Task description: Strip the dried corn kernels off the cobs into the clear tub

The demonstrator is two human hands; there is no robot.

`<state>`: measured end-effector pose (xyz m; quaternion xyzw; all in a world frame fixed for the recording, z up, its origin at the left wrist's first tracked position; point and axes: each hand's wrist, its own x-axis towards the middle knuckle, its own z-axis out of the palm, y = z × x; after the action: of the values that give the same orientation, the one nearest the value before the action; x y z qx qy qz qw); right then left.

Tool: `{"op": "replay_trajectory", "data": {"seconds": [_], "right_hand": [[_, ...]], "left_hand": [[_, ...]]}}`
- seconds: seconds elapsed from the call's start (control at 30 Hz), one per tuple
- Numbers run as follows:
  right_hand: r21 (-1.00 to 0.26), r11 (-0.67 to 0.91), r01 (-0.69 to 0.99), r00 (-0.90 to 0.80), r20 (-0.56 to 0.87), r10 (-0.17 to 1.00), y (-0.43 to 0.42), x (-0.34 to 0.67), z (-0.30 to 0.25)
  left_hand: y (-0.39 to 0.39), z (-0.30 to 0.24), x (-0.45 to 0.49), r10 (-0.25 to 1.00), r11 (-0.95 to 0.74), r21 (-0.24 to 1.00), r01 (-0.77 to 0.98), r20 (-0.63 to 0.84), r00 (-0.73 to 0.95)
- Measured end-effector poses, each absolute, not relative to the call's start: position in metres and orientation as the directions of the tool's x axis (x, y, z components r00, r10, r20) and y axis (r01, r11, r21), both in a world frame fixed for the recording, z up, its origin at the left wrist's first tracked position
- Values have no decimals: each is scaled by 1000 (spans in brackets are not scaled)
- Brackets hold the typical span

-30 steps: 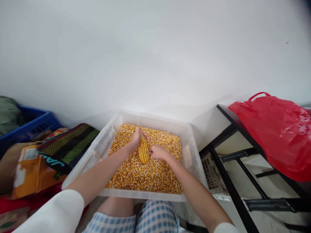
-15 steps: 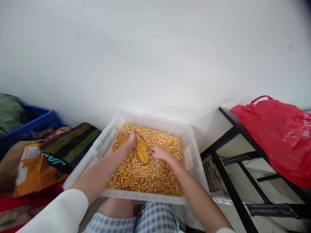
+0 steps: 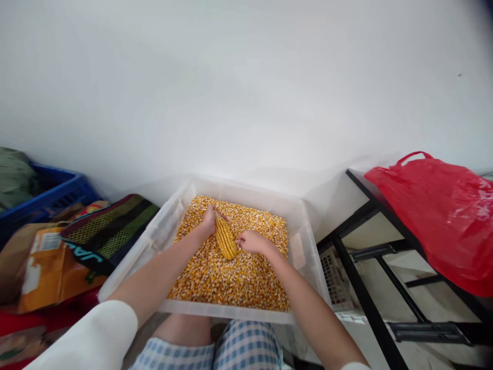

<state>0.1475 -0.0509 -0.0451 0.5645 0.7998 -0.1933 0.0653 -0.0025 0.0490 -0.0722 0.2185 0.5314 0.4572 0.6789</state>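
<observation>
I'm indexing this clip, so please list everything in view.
corn cob: one, yellow, lying on the kernels
loose kernels: a layer, yellow-orange, in the bin
bin: one, clear plastic, centre
plastic bag: one, red, on the frame
frame: one, black metal, right
crate: one, blue, far left
mesh bag: one, green-black, left of the bin
package: one, orange, lower left
left grip: one, bare, closed on the cob's far end
right grip: one, bare, touching the cob's side

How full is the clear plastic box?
Partly full: loose yellow corn kernels hide the whole floor of the clear plastic box, staying below its rim.
</observation>
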Motion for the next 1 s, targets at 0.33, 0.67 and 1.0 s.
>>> {"op": "replay_trajectory", "data": {"seconds": [0.33, 0.67, 1.0], "right_hand": [[-158, 328, 931, -363, -316, 877, -53, 143, -45], [-101, 355, 929, -368, -326, 871, -57, 137, -41], [-121, 293, 948, -315, -271, 909, -64, 131, -57]], "left_hand": [[50, -72, 1, 854, 495, 776, -391, -517, 55], [37, -61, 20, 896, 430, 818, -382, -437, 73], [44, -67, 5, 861, 468, 776, -424, -508, 21]]}}
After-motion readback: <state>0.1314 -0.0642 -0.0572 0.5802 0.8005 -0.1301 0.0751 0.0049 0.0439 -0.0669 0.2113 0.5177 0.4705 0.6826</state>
